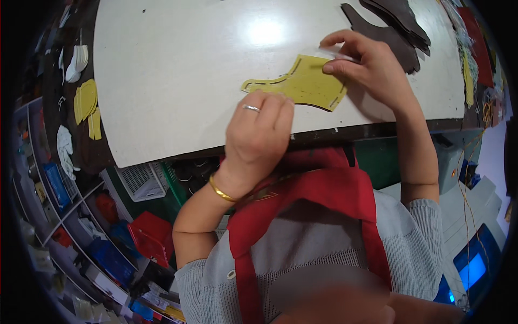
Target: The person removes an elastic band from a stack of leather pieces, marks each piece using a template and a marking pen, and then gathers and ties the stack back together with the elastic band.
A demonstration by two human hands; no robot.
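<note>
A flat yellow pattern template (313,83) with dark slots along its edges lies on the white tabletop. A thin dark edge shows beneath its lower rim, perhaps a dark piece under it. With fingers bent and close together, my left hand (258,129) holds the template down at its near edge; the fingertips are partly hidden. My right hand (377,67) is closed round a thin pale pen-like stick (340,54), slightly blurred, above the template's right end. The stick's tip cannot be made out clearly.
Dark brown cut pieces (386,43) lie stacked at the far right of the white table (172,81). More yellow templates (85,102) rest at its left side. Below are a white basket (141,181), a red bin (151,237) and shelves with bags. Threads hang at the right.
</note>
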